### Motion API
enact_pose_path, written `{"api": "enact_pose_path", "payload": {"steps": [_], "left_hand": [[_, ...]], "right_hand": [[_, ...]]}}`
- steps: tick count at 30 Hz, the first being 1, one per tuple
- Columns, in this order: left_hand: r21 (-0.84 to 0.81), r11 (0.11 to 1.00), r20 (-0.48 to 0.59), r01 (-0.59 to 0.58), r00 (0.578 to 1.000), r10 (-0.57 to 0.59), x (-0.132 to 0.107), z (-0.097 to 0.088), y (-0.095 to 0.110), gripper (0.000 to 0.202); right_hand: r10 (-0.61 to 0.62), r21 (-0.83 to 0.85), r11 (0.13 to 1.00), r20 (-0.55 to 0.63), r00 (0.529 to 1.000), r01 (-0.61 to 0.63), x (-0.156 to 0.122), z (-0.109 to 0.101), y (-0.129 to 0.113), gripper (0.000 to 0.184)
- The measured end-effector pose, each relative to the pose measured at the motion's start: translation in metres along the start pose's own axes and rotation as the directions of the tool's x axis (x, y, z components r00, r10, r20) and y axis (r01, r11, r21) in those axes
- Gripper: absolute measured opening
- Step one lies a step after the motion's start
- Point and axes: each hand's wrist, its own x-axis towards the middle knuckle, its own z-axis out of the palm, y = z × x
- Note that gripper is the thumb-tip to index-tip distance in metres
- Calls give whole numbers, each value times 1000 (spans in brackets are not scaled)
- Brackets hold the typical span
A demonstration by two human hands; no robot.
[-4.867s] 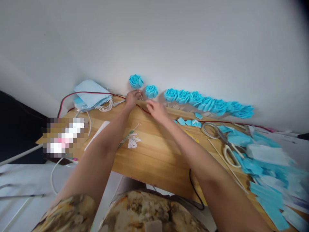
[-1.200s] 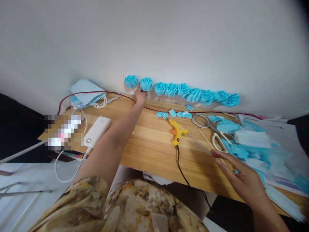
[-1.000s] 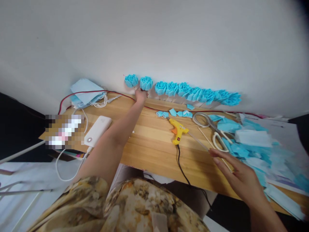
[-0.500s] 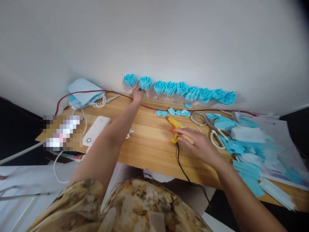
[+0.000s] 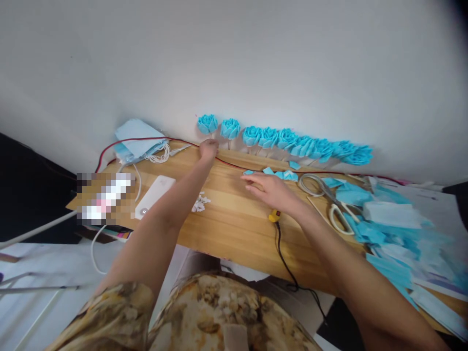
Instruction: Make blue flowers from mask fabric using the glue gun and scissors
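My left hand (image 5: 208, 148) reaches to the back of the wooden table (image 5: 226, 229), right under the leftmost blue paper rose (image 5: 207, 123). Its fingers are curled; what they pinch is hidden. My right hand (image 5: 272, 191) lies flat with fingers stretched out to the left. It hovers over the yellow glue gun (image 5: 274, 215), of which only the handle end shows. The fingertips are near several small folded blue petals (image 5: 281, 174). A row of several more blue roses (image 5: 292, 142) leans on the white wall.
Scissors (image 5: 336, 209) and a heap of cut blue mask pieces (image 5: 387, 226) lie at the right. A stack of blue face masks (image 5: 139, 139), a white power bank (image 5: 155, 191) and white scraps (image 5: 199, 204) sit at the left. A red wire (image 5: 226, 163) runs along the back edge.
My right hand has come in from the table's right front edge, over the glue gun, towards the folded petals. My left hand has stayed by the leftmost roses at the wall.
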Motion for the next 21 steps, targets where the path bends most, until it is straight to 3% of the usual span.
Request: {"api": "enact_pose_path", "payload": {"steps": [6, 14, 21], "left_hand": [[8, 1000, -123, 20, 992, -19, 12, -3, 3, 35], [3, 997, -98, -83, 992, 83, 27, 3, 7, 2], [14, 985, -80, -174, 981, 174, 31, 1, -4, 14]], "right_hand": [[-50, -17, 999, -14, 999, 49, -49, 1, -12, 33], [10, -96, 995, -159, 987, -25, -132, 3, -5, 31], [101, -104, 987, -167, 981, -119, -157, 3, -4, 34]]}}
